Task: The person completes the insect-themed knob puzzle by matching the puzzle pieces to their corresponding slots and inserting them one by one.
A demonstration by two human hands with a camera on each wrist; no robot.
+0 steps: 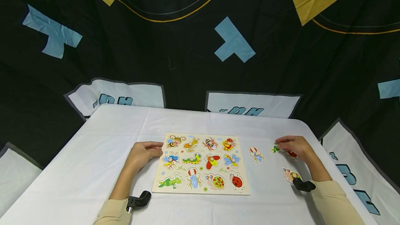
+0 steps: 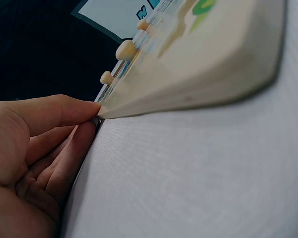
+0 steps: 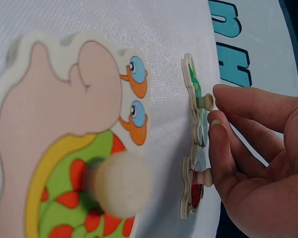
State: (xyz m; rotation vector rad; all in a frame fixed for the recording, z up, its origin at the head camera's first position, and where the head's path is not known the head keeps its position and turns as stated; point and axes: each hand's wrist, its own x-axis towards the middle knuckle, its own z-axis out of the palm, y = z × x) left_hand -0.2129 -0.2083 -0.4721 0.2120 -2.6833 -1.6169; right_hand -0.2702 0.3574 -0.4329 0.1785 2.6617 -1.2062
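A wooden insect puzzle board (image 1: 201,189) lies flat on the table, with knobbed pieces in its upper two rows and knobless pictures along the bottom row. Straight fingers of my left hand (image 1: 141,153) touch the board's left edge; in the left wrist view the fingertips (image 2: 95,111) meet that edge. My right hand (image 1: 297,147) hovers at the green grasshopper piece (image 1: 275,149), finger and thumb parted around its knob (image 3: 206,102). Beside this piece lies the ladybug piece (image 3: 195,191), close under the thumb and partly covered by the hand in the head view.
A stag beetle piece (image 1: 257,155) lies between the board and my right hand. Nearer to me is the snail piece (image 1: 286,174), partly overlapped by the right wrist camera (image 1: 303,184). White cloth covers the table (image 1: 231,209); a dark curtain (image 1: 187,51) hangs behind.
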